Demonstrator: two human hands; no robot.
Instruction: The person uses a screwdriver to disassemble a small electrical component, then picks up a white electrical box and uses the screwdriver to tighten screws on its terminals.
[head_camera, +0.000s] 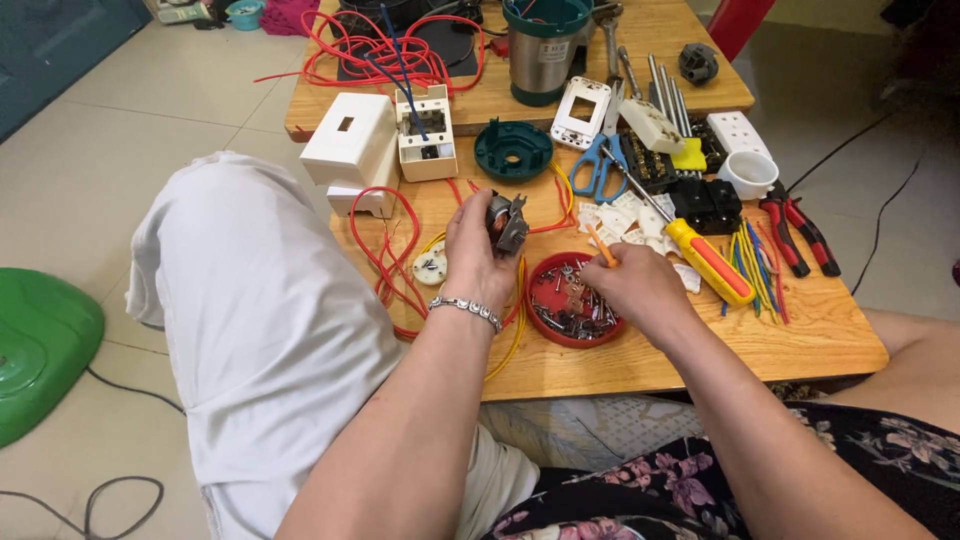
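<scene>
Two hands work: my left hand (472, 250) grips a grey socket mechanism (507, 224); right hand (632, 284) pinches an orange-handled screwdriver (600, 245) over the red screw dish (570, 300); keep it steady.

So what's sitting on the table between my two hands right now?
In the head view, a round red lid full of small metal screws and parts lies between the left hand, which holds a small grey metal part, and the right hand.
</scene>
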